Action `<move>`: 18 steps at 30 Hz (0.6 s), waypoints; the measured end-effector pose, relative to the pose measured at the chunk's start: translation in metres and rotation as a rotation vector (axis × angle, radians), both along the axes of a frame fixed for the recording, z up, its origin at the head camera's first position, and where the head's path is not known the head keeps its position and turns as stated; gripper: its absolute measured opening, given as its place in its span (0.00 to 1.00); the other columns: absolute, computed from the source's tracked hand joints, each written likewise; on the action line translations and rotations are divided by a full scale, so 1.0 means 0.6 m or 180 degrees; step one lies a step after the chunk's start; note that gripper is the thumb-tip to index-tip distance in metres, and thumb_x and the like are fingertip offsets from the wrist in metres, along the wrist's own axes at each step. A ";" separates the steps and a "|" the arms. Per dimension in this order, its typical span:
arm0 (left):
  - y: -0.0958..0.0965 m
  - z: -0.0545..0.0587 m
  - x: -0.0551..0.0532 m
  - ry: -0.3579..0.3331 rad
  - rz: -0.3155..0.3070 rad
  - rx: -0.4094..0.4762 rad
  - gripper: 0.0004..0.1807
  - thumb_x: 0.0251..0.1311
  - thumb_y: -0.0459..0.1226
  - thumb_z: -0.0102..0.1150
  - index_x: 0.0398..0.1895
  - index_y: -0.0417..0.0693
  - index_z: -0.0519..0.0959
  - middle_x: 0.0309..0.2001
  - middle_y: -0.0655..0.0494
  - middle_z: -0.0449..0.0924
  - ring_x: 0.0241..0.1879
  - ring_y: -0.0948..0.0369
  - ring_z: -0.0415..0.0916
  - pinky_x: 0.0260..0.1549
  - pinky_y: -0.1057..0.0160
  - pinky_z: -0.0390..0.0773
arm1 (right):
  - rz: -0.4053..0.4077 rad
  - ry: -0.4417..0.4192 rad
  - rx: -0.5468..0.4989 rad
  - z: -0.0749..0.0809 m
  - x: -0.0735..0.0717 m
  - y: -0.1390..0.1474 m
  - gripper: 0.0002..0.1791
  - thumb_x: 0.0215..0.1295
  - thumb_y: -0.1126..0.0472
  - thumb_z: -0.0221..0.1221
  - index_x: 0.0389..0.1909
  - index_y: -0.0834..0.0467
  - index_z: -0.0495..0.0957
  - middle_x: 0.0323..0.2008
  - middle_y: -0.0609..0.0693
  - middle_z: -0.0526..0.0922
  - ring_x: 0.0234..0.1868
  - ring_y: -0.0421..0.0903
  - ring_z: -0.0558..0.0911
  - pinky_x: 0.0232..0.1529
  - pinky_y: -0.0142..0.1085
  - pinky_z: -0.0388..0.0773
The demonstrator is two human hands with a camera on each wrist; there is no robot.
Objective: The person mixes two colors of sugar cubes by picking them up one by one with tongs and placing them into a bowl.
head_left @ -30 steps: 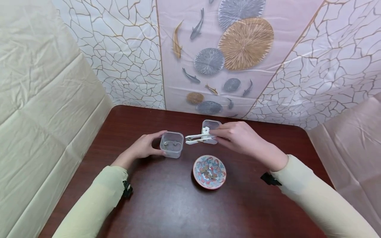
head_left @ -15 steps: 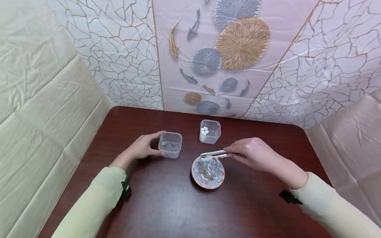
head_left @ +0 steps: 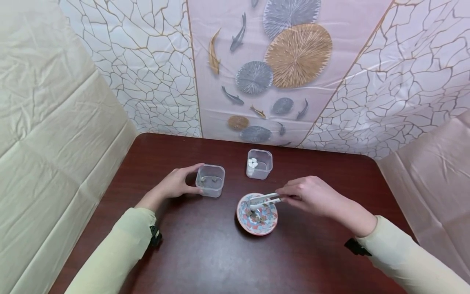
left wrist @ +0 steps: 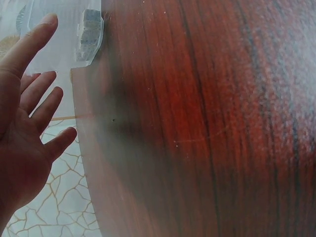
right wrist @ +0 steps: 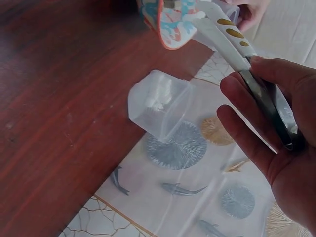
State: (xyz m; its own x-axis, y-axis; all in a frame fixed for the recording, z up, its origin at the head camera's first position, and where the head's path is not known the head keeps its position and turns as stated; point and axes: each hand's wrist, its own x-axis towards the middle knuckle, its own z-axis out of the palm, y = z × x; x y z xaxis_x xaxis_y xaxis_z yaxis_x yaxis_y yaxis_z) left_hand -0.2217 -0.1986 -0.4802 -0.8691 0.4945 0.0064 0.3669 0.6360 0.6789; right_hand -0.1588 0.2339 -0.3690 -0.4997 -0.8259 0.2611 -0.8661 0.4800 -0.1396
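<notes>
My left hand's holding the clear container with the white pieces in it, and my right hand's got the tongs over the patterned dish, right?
Not quite: the clear container in your left hand holds small greyish-brown pieces. The head view shows the white pieces in the other container.

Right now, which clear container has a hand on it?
The left container, gripped by the left hand, with small greyish pieces inside. The other container, farther back and right, holds white pieces, untouched by either hand.
</notes>
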 end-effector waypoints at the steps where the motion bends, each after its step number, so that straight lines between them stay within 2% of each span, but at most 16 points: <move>1: 0.000 0.000 0.000 0.0001 -0.0003 0.0001 0.51 0.56 0.45 0.83 0.82 0.49 0.67 0.71 0.46 0.78 0.71 0.47 0.73 0.70 0.40 0.71 | -0.0003 0.0011 -0.0009 0.002 -0.002 -0.001 0.15 0.56 0.70 0.75 0.44 0.54 0.91 0.36 0.41 0.89 0.33 0.36 0.86 0.32 0.39 0.83; 8: 0.000 0.001 0.001 0.0016 0.0001 -0.0015 0.51 0.56 0.45 0.83 0.82 0.49 0.67 0.71 0.46 0.78 0.71 0.48 0.74 0.70 0.40 0.71 | 0.0002 0.0124 -0.0190 0.015 -0.026 -0.020 0.13 0.61 0.66 0.74 0.47 0.57 0.91 0.37 0.43 0.90 0.35 0.35 0.86 0.33 0.40 0.84; 14: 0.000 -0.001 0.001 0.0051 0.0002 -0.0029 0.51 0.56 0.45 0.83 0.82 0.49 0.67 0.71 0.46 0.79 0.71 0.47 0.74 0.70 0.41 0.71 | 0.0027 0.0154 -0.0313 0.018 -0.053 -0.050 0.13 0.63 0.65 0.74 0.49 0.59 0.91 0.41 0.49 0.92 0.41 0.43 0.91 0.39 0.45 0.87; 18: 0.000 -0.004 -0.001 0.0056 0.0007 -0.0030 0.51 0.56 0.46 0.83 0.82 0.49 0.67 0.71 0.47 0.78 0.72 0.48 0.74 0.70 0.41 0.71 | 0.0020 0.0146 -0.0291 0.018 -0.070 -0.077 0.13 0.66 0.65 0.72 0.50 0.59 0.91 0.42 0.51 0.92 0.40 0.45 0.90 0.38 0.46 0.86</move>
